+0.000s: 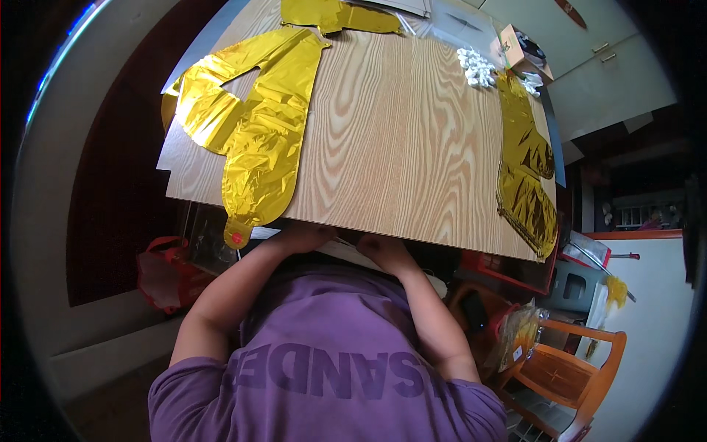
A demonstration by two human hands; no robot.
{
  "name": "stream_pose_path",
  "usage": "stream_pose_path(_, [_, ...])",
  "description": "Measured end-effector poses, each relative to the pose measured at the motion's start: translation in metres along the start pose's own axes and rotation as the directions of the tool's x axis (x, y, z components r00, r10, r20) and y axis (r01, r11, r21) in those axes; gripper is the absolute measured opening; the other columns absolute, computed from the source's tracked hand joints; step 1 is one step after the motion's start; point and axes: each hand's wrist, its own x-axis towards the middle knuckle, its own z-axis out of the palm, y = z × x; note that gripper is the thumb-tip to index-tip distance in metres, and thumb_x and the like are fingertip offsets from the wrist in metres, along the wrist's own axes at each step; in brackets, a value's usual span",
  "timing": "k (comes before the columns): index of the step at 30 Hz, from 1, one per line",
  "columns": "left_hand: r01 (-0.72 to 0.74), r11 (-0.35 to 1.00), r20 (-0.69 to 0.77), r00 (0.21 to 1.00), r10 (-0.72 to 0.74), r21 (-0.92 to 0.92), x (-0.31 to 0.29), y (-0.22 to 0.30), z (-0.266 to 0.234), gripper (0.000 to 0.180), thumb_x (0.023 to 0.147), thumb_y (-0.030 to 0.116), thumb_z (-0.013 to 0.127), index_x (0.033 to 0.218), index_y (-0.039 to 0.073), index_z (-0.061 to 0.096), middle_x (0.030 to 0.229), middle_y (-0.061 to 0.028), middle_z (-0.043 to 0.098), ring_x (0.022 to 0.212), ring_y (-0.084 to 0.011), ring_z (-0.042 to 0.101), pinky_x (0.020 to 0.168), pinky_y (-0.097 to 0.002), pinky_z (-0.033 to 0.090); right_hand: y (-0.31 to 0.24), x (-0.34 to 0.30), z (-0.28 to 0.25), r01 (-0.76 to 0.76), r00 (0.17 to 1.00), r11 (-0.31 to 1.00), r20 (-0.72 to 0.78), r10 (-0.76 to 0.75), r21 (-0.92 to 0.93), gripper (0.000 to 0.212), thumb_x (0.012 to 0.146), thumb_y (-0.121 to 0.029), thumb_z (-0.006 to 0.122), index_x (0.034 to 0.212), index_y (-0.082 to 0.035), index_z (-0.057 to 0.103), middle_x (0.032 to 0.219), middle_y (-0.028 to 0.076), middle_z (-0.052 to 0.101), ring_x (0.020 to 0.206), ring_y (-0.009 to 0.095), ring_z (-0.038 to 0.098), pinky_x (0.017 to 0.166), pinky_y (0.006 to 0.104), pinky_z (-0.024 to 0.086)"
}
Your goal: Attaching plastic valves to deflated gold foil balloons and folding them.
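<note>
My left hand [311,237] and my right hand [383,252] are close together just below the table's near edge, partly under it. Their fingers are hidden, so I cannot tell what they grip. A white, flat strip of something [343,253] runs between them, near both hands. Left of them, a flat gold foil balloon [269,136] lies on the wood-grain table [390,125]. Its rounded tail, with a red dot, hangs over the near edge. Another gold foil balloon [524,151], creased and darker, lies along the right side. A third gold foil piece [339,16] is at the far edge.
White crumpled bits [476,68] sit at the far right, near a small open box [515,48]. White sticks [406,23] lie at the back. A wooden chair [563,368], a dark phone [473,309] and a red bag [163,274] are beside the table.
</note>
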Motion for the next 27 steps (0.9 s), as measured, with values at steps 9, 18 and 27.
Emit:
stream_pose_path(9, [-0.251, 0.916, -0.156, 0.938, 0.31, 0.313, -0.007, 0.03, -0.012, 0.025, 0.085, 0.021, 0.059, 0.102, 0.004, 0.065, 0.101, -0.0225, 0.064, 0.098, -0.0398, 0.06, 0.087, -0.0466, 0.046, -0.011, 0.001, 0.003, 0.026, 1.0, 0.998, -0.014, -0.027, -0.049, 0.022, 0.086, -0.024, 0.066, 0.095, -0.005, 0.07, 0.092, 0.011, 0.07, 0.088, 0.022, 0.067, 0.08, 0.0332, 0.05])
stream_pose_path(18, [-0.394, 0.912, -0.19, 0.893, 0.409, 0.108, -0.026, 0.048, -0.021, 0.015, 0.084, 0.013, 0.061, 0.095, 0.006, 0.067, 0.09, -0.018, 0.064, 0.09, -0.039, 0.062, 0.08, -0.0462, 0.049, -0.043, -0.017, -0.001, 0.126, 0.991, 0.98, -0.064, -0.118, 0.152, 0.018, 0.088, -0.018, 0.065, 0.099, -0.004, 0.069, 0.096, 0.013, 0.069, 0.089, 0.025, 0.066, 0.078, 0.0354, 0.05])
stream_pose_path(27, [-0.614, 0.683, 0.013, 0.747, 0.665, 0.395, -0.078, 0.14, -0.077, 0.017, 0.068, 0.016, 0.065, 0.084, 0.011, 0.065, 0.086, -0.004, 0.056, 0.08, -0.0227, 0.055, 0.07, -0.0352, 0.043, -0.088, -0.07, -0.005, 0.315, 0.949, 0.724, -0.205, -0.239, 0.614, 0.014, 0.093, -0.01, 0.061, 0.103, -0.002, 0.057, 0.103, 0.007, 0.058, 0.101, 0.015, 0.056, 0.084, 0.0304, 0.048])
